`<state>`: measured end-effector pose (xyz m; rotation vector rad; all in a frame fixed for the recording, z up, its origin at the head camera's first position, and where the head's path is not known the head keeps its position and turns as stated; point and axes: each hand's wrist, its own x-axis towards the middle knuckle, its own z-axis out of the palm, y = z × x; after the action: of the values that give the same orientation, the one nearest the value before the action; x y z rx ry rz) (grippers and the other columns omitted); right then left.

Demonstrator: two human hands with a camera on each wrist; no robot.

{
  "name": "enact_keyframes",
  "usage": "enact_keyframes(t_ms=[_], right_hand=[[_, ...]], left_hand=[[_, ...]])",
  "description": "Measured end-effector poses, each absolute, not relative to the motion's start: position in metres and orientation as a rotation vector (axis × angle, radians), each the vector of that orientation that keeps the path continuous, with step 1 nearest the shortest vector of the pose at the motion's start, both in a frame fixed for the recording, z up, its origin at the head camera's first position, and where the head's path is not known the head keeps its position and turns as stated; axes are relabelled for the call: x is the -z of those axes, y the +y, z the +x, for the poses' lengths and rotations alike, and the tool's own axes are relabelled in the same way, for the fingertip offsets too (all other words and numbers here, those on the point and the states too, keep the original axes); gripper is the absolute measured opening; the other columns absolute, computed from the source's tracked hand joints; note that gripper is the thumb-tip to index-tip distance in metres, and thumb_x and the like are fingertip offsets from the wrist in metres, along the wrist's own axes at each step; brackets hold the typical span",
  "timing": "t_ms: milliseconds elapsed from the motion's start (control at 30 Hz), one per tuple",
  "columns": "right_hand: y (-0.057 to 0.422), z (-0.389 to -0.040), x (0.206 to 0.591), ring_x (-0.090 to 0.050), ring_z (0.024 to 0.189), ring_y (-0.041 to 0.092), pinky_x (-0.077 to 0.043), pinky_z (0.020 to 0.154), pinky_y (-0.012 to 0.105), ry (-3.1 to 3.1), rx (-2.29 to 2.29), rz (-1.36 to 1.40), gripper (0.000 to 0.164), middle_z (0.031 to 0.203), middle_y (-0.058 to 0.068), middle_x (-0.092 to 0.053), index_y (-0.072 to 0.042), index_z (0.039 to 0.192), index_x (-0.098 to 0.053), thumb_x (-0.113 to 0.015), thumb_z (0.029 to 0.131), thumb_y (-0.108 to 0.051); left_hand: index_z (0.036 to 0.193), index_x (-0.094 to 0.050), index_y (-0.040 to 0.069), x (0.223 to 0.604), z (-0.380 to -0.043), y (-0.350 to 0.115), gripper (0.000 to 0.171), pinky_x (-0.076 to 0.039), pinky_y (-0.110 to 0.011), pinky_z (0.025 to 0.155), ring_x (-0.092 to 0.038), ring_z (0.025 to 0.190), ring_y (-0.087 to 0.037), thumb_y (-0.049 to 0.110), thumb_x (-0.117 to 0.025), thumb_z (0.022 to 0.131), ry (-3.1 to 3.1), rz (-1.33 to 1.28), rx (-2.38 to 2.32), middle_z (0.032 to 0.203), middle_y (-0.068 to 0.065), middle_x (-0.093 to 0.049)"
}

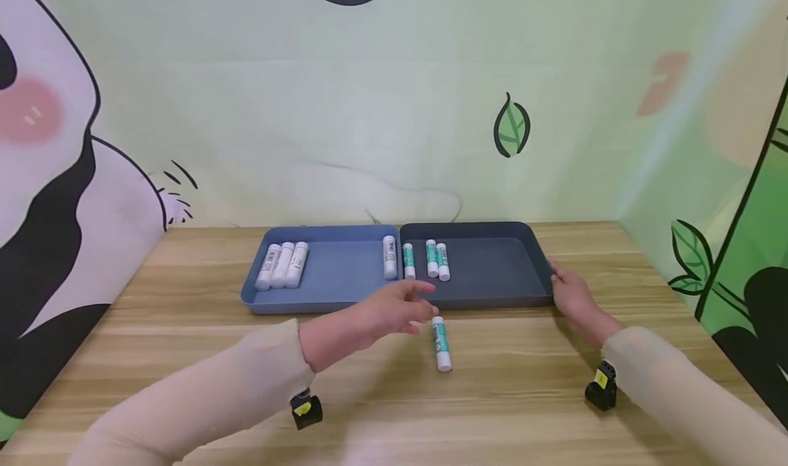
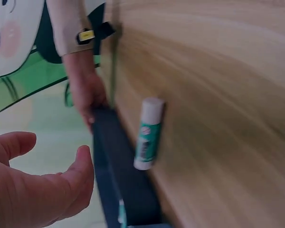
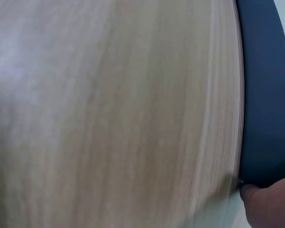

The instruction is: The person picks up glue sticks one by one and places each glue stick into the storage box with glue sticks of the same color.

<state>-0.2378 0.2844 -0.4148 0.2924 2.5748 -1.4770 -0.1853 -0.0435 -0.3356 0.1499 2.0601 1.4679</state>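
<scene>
My left hand hovers at the near rim of the dark tray, thumb and fingers apart with nothing between them. Just below its fingertips, a glue stick with a green label and white ends lies on the table in front of the tray. The left wrist view shows this glue stick beyond the spread fingers. My right hand holds the dark tray at its near right corner. Its thumb lies against that corner in the right wrist view. Inside the dark tray are three green-labelled glue sticks, two of them side by side.
A blue tray adjoins the dark tray on the left. Three white sticks lie together at its left end, and another white stick lies at its right end. Behind the wooden table stands a printed backdrop.
</scene>
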Motion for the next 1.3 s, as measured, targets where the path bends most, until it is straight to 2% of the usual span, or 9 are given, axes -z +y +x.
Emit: enact_keyframes(t_ms=[133, 233, 333, 467, 533, 733, 1033, 1200, 1300], right_hand=[[0.284, -0.237, 0.414, -0.006, 0.157, 0.047, -0.011, 0.131, 0.055, 2.577, 1.477, 0.306, 0.053, 0.167, 0.029, -0.007, 0.003, 0.161, -0.01, -0.017, 0.108, -0.005], [0.284, -0.237, 0.414, -0.006, 0.157, 0.047, -0.011, 0.131, 0.055, 2.583, 1.471, 0.308, 0.054, 0.167, 0.029, -0.007, 0.002, 0.161, -0.01, -0.017, 0.108, -0.006], [0.284, -0.237, 0.414, -0.006, 0.157, 0.048, -0.011, 0.131, 0.055, 2.586, 1.463, 0.307, 0.054, 0.167, 0.029, -0.006, 0.002, 0.161, -0.01, -0.017, 0.108, -0.006], [0.285, -0.237, 0.414, -0.005, 0.157, 0.047, -0.011, 0.131, 0.055, 2.582, 1.459, 0.307, 0.054, 0.167, 0.028, -0.006, 0.002, 0.161, -0.009, -0.017, 0.108, -0.006], [0.285, -0.237, 0.414, -0.005, 0.157, 0.047, -0.011, 0.131, 0.054, 2.583, 1.457, 0.308, 0.054, 0.167, 0.028, -0.006, 0.002, 0.161, -0.009, -0.017, 0.108, -0.006], [0.284, -0.237, 0.415, -0.004, 0.158, 0.046, -0.01, 0.131, 0.054, 2.579, 1.457, 0.32, 0.053, 0.167, 0.028, -0.005, 0.002, 0.161, -0.009, -0.016, 0.109, -0.006], [0.284, -0.237, 0.417, -0.005, 0.158, 0.046, -0.011, 0.131, 0.054, 2.578, 1.475, 0.304, 0.053, 0.167, 0.028, -0.006, 0.002, 0.161, -0.01, -0.017, 0.109, -0.006], [0.284, -0.237, 0.416, -0.004, 0.158, 0.046, -0.011, 0.131, 0.055, 2.569, 1.472, 0.309, 0.053, 0.168, 0.028, -0.006, 0.001, 0.161, -0.008, -0.015, 0.109, -0.007], [0.284, -0.237, 0.415, -0.005, 0.158, 0.046, -0.012, 0.131, 0.055, 2.574, 1.474, 0.309, 0.053, 0.167, 0.029, -0.007, 0.001, 0.161, -0.009, -0.016, 0.109, -0.007]], left_hand=[[0.149, -0.046, 0.0, 0.352, -0.188, -0.035, 0.055, -0.057, -0.039, 0.103, -0.066, 0.103, -0.024, 0.007, -0.064, 0.097, 2.031, 0.043, -1.486, 0.123, -0.017, -0.065], [0.149, -0.046, -0.002, 0.363, -0.191, -0.029, 0.056, -0.059, -0.036, 0.099, -0.061, 0.088, -0.016, 0.005, -0.065, 0.096, 2.034, -0.013, -1.464, 0.112, -0.013, -0.064], [0.148, -0.047, -0.002, 0.372, -0.194, -0.024, 0.058, -0.06, -0.033, 0.096, -0.059, 0.083, -0.014, 0.004, -0.067, 0.094, 2.064, -0.052, -1.417, 0.113, -0.014, -0.064], [0.145, -0.05, -0.001, 0.38, -0.196, -0.016, 0.06, -0.061, -0.031, 0.089, -0.061, 0.081, -0.016, 0.005, -0.073, 0.09, 2.143, -0.099, -1.338, 0.123, -0.018, -0.064], [0.143, -0.051, -0.001, 0.384, -0.195, -0.011, 0.06, -0.061, -0.031, 0.084, -0.06, 0.079, -0.017, 0.005, -0.074, 0.089, 2.171, -0.115, -1.309, 0.122, -0.018, -0.064], [0.14, -0.05, -0.004, 0.392, -0.195, 0.001, 0.058, -0.062, -0.031, 0.074, -0.058, 0.073, -0.016, 0.006, -0.075, 0.088, 2.229, -0.128, -1.239, 0.104, -0.014, -0.065], [0.133, -0.053, -0.003, 0.392, -0.194, 0.008, 0.053, -0.059, -0.028, 0.064, -0.052, 0.067, -0.016, 0.003, -0.076, 0.085, 2.291, -0.14, -1.162, 0.086, -0.01, -0.053], [0.125, -0.055, -0.004, 0.406, -0.204, 0.012, 0.049, -0.062, -0.03, 0.064, -0.061, 0.072, -0.021, 0.0, -0.077, 0.082, 2.296, -0.168, -1.159, 0.098, -0.016, -0.057], [0.124, -0.054, -0.004, 0.409, -0.208, 0.013, 0.048, -0.064, -0.032, 0.07, -0.066, 0.082, -0.025, 0.0, -0.077, 0.082, 2.286, -0.194, -1.154, 0.108, -0.02, -0.059]])
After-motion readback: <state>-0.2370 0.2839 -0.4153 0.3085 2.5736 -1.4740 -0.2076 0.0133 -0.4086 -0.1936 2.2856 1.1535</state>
